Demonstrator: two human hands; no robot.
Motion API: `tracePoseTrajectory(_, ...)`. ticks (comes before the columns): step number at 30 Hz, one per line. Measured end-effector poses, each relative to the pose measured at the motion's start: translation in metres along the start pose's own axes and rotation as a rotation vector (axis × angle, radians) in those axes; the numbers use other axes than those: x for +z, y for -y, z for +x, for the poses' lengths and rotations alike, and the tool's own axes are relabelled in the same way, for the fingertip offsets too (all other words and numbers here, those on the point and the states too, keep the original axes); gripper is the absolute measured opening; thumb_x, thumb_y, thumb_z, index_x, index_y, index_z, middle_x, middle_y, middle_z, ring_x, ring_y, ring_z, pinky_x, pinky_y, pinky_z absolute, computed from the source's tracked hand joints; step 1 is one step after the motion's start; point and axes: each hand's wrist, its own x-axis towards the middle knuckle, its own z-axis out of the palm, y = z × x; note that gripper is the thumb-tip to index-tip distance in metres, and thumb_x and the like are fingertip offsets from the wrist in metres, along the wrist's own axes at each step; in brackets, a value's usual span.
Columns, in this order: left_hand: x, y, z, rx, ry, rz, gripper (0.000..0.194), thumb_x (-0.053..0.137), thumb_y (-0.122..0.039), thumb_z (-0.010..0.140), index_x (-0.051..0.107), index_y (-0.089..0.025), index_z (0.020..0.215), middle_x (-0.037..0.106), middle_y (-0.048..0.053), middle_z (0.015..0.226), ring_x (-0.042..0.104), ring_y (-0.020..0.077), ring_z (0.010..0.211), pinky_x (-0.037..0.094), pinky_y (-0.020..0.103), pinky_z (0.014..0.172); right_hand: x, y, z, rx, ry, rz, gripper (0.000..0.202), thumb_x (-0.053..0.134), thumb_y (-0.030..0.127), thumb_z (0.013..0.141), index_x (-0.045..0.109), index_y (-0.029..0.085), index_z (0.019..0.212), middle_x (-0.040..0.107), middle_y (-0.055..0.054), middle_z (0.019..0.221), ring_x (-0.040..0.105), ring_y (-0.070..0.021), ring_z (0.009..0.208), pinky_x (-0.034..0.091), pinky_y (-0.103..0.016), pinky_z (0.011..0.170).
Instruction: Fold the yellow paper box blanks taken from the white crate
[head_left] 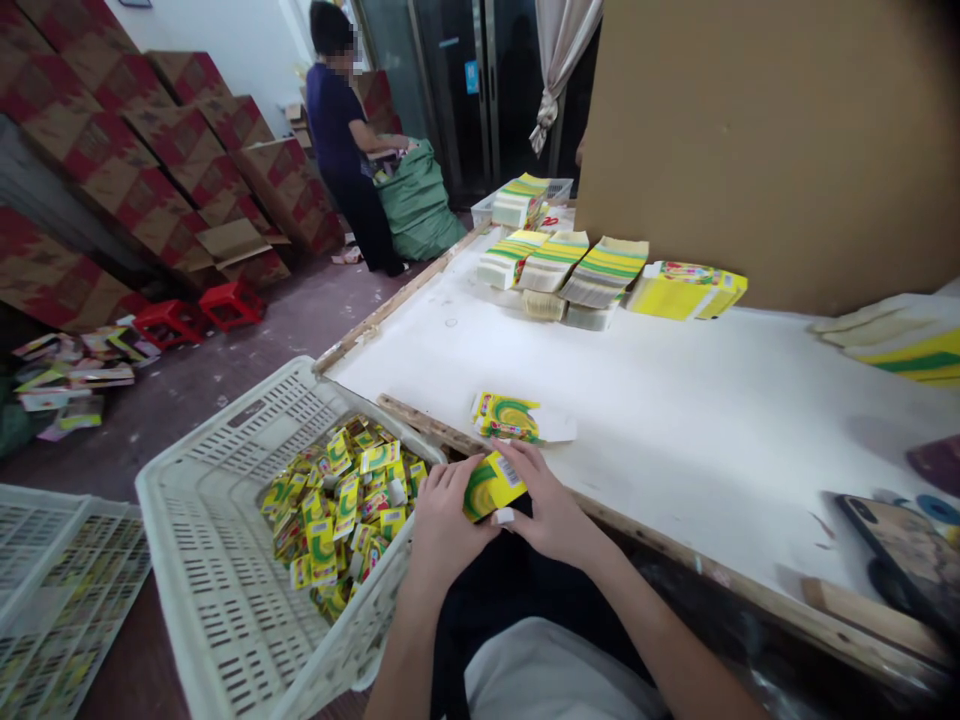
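Observation:
Between my two hands, just off the table's front edge, is a small yellow and green carton [491, 487] with a barcode on its face. My left hand [448, 515] grips its left side, fingers curled over the top. My right hand [546, 500] closes on the right side, with a white wrap on one finger by the carton's lower edge. Beyond my fingers, a few flattened yellow cartons [514, 415] with a white flap lie on the white table [675, 400]. To my left, a white plastic crate [225, 560] holds many small yellow cartons [349, 505] in a loose heap.
Stacks of flat cartons [555, 262] stand at the table's far side, before a big cardboard sheet [750, 150]. A phone [900, 550] lies at the right. Another person [337, 140] stands by a green sack [424, 205]. Red stools [232, 303] and stacked boxes [150, 130] fill the left.

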Motion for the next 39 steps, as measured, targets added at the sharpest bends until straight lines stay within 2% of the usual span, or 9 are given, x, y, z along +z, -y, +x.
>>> tracePoseTrajectory(2,-0.001,0.001,0.000,0.005,-0.017,0.002,0.055,0.063,-0.023,0.060,0.049,-0.019,0.114,0.061,0.006,0.105,0.050,0.0248,0.095,0.038,0.039,0.087,0.000,-0.001,0.000,-0.022,0.079,0.012,0.067,0.049,0.013,0.079,0.020,0.022,0.139,0.028,-0.010,0.137,0.024,-0.0212,0.130,0.022,-0.041,0.108)
tracePoseTrajectory(6,0.001,0.002,0.000,0.003,-0.044,0.037,0.051,0.061,-0.022,0.062,0.052,-0.020,0.112,0.062,0.005,0.104,0.051,0.0248,0.095,0.037,0.039,0.087,0.002,-0.006,0.002,0.003,0.135,-0.039,0.060,0.039,0.011,0.083,0.021,0.021,0.140,0.023,-0.010,0.141,0.019,-0.0210,0.132,0.020,-0.042,0.108)
tracePoseTrajectory(14,-0.004,0.022,0.005,-0.058,-0.104,0.042,0.051,0.066,-0.032,0.064,0.053,-0.020,0.111,0.063,0.006,0.103,0.053,0.0238,0.093,0.041,0.037,0.086,0.014,-0.016,0.017,-0.007,-0.044,-0.035,0.076,0.056,0.023,0.078,0.013,0.020,0.141,0.033,-0.012,0.139,0.036,-0.0237,0.124,0.031,-0.041,0.103)
tracePoseTrajectory(18,-0.024,0.060,0.000,-0.337,-0.377,0.237,0.064,0.062,-0.045,0.069,0.045,-0.015,0.123,0.060,0.013,0.111,0.050,0.0288,0.105,0.036,0.043,0.094,-0.007,-0.036,0.036,0.257,-0.187,-0.404,0.053,0.052,0.016,0.078,0.040,0.018,0.129,0.052,-0.009,0.120,0.048,-0.0215,0.108,0.037,-0.034,0.096)
tracePoseTrajectory(22,-0.033,0.088,-0.009,-0.442,-0.415,0.298,0.067,0.060,-0.046,0.069,0.045,-0.009,0.123,0.047,0.020,0.128,0.040,0.0318,0.120,0.026,0.047,0.102,-0.018,-0.055,0.047,0.365,-0.252,-0.510,0.041,0.046,0.002,0.071,0.055,0.009,0.111,0.059,-0.015,0.102,0.050,-0.0274,0.098,0.035,-0.041,0.091)
tracePoseTrajectory(27,-0.012,0.069,-0.007,-0.427,-0.197,-0.163,0.051,0.060,-0.047,0.069,0.056,-0.016,0.110,0.060,0.014,0.112,0.050,0.0294,0.110,0.033,0.048,0.096,-0.015,-0.056,0.047,0.350,-0.321,-0.443,0.043,0.043,-0.002,0.066,0.052,0.013,0.105,0.057,-0.012,0.100,0.050,-0.0244,0.095,0.037,-0.040,0.088)
tracePoseTrajectory(31,0.018,0.033,0.000,-0.416,-0.048,-0.800,0.064,0.068,-0.046,0.063,0.048,-0.019,0.118,0.054,0.012,0.120,0.047,0.0252,0.114,0.039,0.042,0.093,-0.011,-0.038,0.037,0.296,-0.311,-0.262,0.043,0.047,0.004,0.069,0.040,0.019,0.108,0.056,-0.002,0.085,0.057,-0.0161,0.075,0.046,-0.029,0.069)
tracePoseTrajectory(35,0.034,0.001,0.011,-0.373,-0.288,-1.350,0.068,0.057,-0.070,0.057,0.056,-0.019,0.102,0.062,0.011,0.100,0.056,0.0249,0.099,0.047,0.037,0.082,0.009,-0.010,0.020,0.175,-0.068,0.221,0.044,0.057,0.010,0.069,0.039,0.022,0.108,0.052,0.004,0.076,0.055,-0.0111,0.064,0.046,-0.023,0.060)
tracePoseTrajectory(39,0.021,-0.014,0.022,-0.461,-0.620,-1.690,0.058,0.036,-0.073,0.069,0.056,-0.019,0.077,0.055,0.002,0.066,0.056,0.0148,0.065,0.048,0.028,0.063,0.032,0.019,0.006,0.143,0.005,0.537,0.044,0.056,0.008,0.069,0.041,0.022,0.107,0.052,0.002,0.084,0.052,-0.0110,0.071,0.045,-0.024,0.065)
